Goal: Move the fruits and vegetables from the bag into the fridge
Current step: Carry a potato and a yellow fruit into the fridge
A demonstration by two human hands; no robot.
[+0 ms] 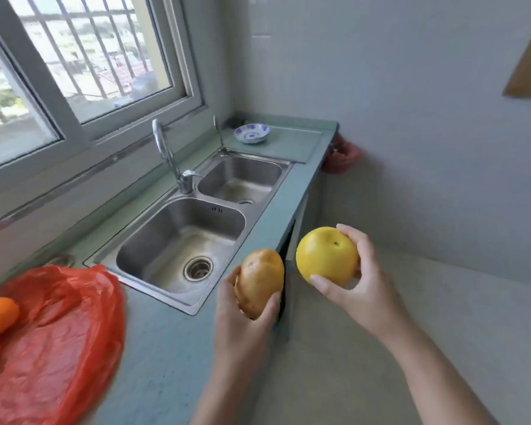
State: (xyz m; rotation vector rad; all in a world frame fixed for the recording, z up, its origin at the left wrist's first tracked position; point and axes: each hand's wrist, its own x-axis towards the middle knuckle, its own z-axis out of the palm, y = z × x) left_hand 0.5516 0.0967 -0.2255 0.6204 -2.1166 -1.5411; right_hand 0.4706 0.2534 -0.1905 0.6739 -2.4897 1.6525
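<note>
Left hand [246, 314] grips brown oval potato [259, 282]; right hand [354, 286] pinches round yellow citrus fruit [327, 256]; likely carrying both fridgeward from crumpled red plastic bag [59, 332].

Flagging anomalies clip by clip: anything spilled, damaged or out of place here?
Nothing stands out: the left hand holds a potato, the right hand a yellow fruit, and the red bag lies on the counter.

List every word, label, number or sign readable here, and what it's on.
No text can be read in this view.
Sink: a small dark mark on the near basin's back wall, too small and blurred to read.
Dish: blue pattern only, no letters.
Potato, yellow fruit, red bag: no label visible.
</note>
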